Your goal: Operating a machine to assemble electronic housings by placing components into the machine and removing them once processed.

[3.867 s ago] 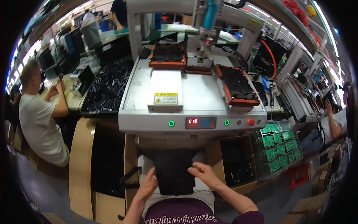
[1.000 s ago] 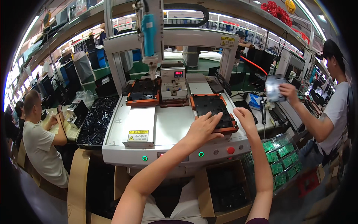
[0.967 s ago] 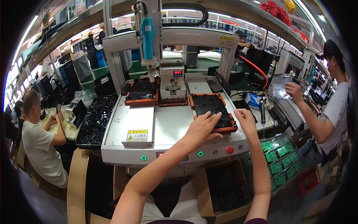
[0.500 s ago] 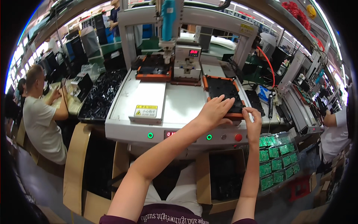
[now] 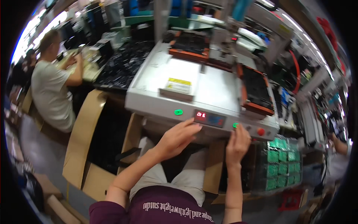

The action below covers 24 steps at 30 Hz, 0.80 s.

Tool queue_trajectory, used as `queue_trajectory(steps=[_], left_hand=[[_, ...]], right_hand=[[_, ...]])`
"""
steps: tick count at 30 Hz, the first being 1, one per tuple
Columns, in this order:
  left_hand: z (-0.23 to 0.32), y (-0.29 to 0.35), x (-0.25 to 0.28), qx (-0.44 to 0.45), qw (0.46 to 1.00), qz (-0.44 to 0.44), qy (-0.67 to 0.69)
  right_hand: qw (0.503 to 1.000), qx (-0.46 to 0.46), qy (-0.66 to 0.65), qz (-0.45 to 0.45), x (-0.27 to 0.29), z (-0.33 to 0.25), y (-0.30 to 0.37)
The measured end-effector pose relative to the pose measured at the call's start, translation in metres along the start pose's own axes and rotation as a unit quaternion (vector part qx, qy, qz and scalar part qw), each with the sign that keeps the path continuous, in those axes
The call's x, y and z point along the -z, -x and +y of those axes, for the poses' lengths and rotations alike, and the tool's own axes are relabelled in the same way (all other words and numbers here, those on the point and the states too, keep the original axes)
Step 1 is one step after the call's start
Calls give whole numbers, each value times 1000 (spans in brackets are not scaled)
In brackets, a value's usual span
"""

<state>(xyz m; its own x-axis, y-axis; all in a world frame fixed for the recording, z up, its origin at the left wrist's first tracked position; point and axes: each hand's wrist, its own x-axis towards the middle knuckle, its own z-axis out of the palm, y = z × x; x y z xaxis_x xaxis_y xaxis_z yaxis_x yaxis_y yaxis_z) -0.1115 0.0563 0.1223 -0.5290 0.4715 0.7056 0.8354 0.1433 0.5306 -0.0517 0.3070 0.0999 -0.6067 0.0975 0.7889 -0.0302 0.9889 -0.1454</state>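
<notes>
At my far left, a co-worker in a pale shirt (image 5: 52,86) is sitting sideways to me. Nearer, an open cardboard box (image 5: 84,138) is standing by my left leg, its tall flap leaning out; a heap of black parts (image 5: 125,61) is lying beyond it. On the white machine (image 5: 218,91), the left green button (image 5: 178,112) is glowing. My left hand (image 5: 177,140), resting on the black plate half a second ago, is now hovering in front of the machine, its fingers stretching out nearly side by side and gripping nothing. Behind it, the left orange tray (image 5: 186,55) is carrying a dark part. The display (image 5: 209,118) is showing red digits just above my left fingertips. The teal driver (image 5: 241,9), earlier over the left tray, is now standing farther right, between the trays.

My right hand (image 5: 238,143) is no longer at the tray's corner; its fingers are bunching at the right green button (image 5: 235,125), partly covering it, and I cannot tell whether they are pressing. My right forearm is standing in front of a second cardboard box (image 5: 213,160). The black plate (image 5: 255,86) is sitting in the right orange tray (image 5: 257,106). Further right, the red knob (image 5: 260,131) is jutting out, and green circuit boards (image 5: 283,164) are lying in rows below.
</notes>
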Motion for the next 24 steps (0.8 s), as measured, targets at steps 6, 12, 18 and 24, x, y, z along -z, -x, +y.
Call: queue_trajectory(steps=[6,12,18,24], left_hand=[[-40,159,76,236,942,143,-193],[-120,303,145,528,784,268,-189],[-198,365,153,535,807,82,-238],[-243,368,138,446,842,53,-299]], right_hand=[[995,-29,41,-86,18,-9,11],[976,-109,-132,-135,27,-68,65],[930,-47,-233,-281,4,-122,124],[919,-27,-241,-311,13,-136,139]])
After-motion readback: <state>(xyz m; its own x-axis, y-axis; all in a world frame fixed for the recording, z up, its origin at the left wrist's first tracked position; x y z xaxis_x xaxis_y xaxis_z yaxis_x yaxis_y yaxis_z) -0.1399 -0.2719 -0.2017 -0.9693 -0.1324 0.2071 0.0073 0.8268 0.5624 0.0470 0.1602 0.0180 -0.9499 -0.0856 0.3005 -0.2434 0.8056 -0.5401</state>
